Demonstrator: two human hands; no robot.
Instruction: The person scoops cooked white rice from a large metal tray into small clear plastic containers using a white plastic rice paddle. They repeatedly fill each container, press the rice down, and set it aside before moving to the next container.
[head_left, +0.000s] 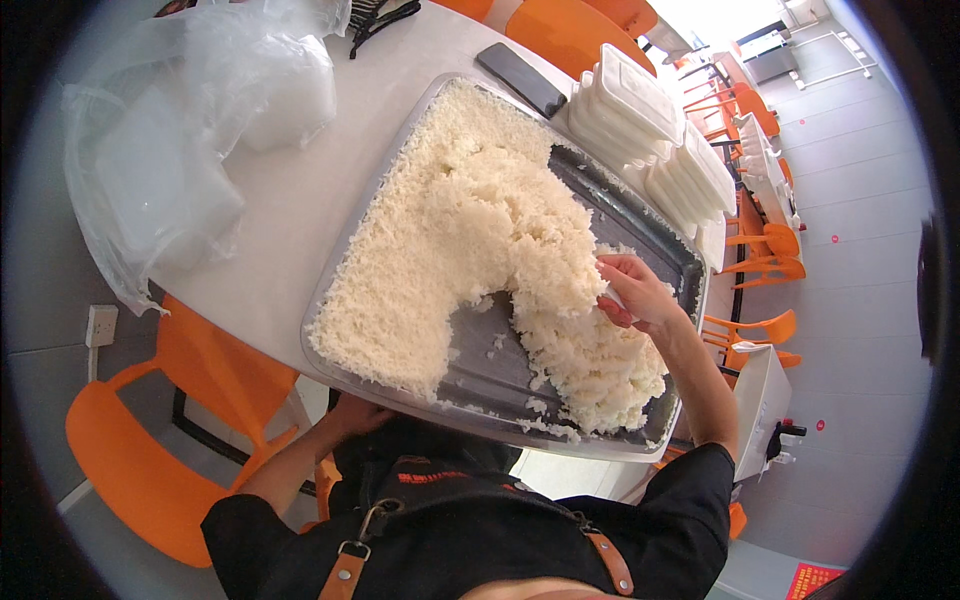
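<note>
A large metal tray (487, 349) of cooked white rice (420, 240) rests on the table before me. Rice is heaped thick on the left and through the middle, while dark metal shows at the near centre and along the right. My right hand (636, 289) is closed around a white handle-like piece (616, 298) at the right side of the heap. Whatever that piece leads to is hidden by fingers and rice. At the near left rim, my left hand (361, 414) is low against the tray's edge, its fingers partly out of sight.
Stacked white plastic lids or containers (637, 97) stand beyond the tray's right side, near a dark phone (521, 78). Clear plastic bags with containers (157, 165) lie on the table (289, 195) at left. An orange chair (150, 472) stands close on my left.
</note>
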